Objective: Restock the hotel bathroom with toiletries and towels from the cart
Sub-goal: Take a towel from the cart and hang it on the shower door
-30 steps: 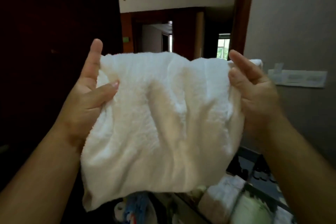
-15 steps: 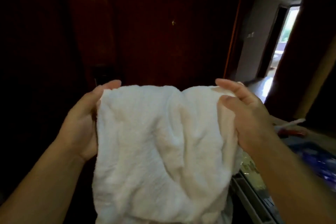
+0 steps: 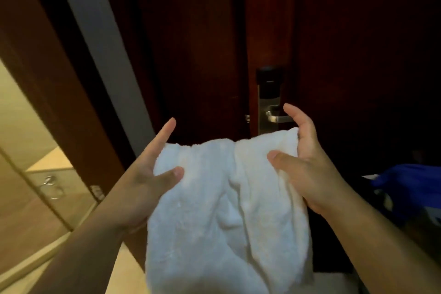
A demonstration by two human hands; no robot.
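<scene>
White terry towel (image 3: 224,210) hangs just below the door handle (image 3: 274,116); the left hand (image 3: 152,174), left of the handle, pinches one top corner, thumb in front; the right hand (image 3: 307,167), beside the handle, pinches the other, probably to carry it spread and unwrinkled.

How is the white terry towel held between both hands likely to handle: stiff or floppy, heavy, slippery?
Probably floppy: the white terry towel sags and creases between the left hand and right hand. Likely light for its size, since thumb-and-finger pinches at its top edge carry it. Its fuzzy pile looks unlikely to slip.
</scene>
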